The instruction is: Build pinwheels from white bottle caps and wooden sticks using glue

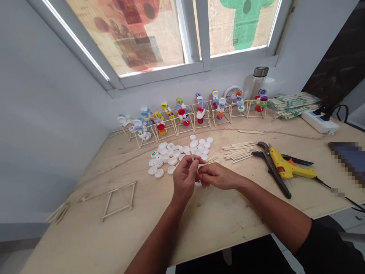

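My left hand (184, 176) is closed, with a thin wooden stick (192, 155) pinched between thumb and fingers and its tip poking up. Right beside it, my right hand (218, 176) has its fingers curled in near the stick's lower part; what they grip is hidden. A bit of a white bottle cap (197, 184) shows under the fingertips, and I cannot tell whether it is held or lies on the table. Just beyond the hands lies a heap of white bottle caps (172, 160). Loose wooden sticks (238, 152) lie to the right.
Small stick-frame models with colourful caps (182, 114) line the wall. On the right are a yellow glue gun (286, 165), black-handled cutters (272, 167), bagged sticks (293, 104) and a power strip (321, 121). A stick frame (118, 210) lies at left.
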Tool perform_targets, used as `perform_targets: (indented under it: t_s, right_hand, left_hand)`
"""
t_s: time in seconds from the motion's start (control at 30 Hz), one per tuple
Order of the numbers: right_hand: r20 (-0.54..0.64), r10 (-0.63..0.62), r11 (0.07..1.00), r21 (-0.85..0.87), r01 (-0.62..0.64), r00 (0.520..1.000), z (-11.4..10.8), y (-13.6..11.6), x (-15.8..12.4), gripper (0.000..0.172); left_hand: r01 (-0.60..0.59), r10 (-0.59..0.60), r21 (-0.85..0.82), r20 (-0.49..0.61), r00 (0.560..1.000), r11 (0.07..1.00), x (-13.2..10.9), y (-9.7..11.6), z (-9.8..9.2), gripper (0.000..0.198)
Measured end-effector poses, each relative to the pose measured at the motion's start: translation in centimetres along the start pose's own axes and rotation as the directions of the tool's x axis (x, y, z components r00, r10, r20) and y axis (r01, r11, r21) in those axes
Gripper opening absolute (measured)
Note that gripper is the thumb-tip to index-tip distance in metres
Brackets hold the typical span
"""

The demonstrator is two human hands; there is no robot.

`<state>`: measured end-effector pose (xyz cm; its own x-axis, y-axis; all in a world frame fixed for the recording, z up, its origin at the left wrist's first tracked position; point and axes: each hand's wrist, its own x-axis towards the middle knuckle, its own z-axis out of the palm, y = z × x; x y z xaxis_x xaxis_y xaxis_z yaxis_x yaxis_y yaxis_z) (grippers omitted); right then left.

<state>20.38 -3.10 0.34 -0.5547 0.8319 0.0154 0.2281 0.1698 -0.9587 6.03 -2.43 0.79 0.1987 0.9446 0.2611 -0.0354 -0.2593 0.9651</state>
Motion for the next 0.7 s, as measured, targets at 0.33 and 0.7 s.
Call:
perform_targets:
  t_s: [0.33,0.7]
  right_hand:
    - [-0.114,-0.03,0.963,-0.27,-0.002,0.993,0.1,-0.4,-0.1,0.023]
    - [-0.219,-0.189,0.642,-0.765,-0.048,0.957,1.5,-0.1,0.2,0.016]
  left_hand:
    - [-0.136,0.188,0.458,-0.07,0.98,0.878,0.0,-0.6,-0.3,0.024]
    - [-0.173,0.267,0.593,-0.073,0.961,0.786,-0.2,-0.5,0.1,0.026]
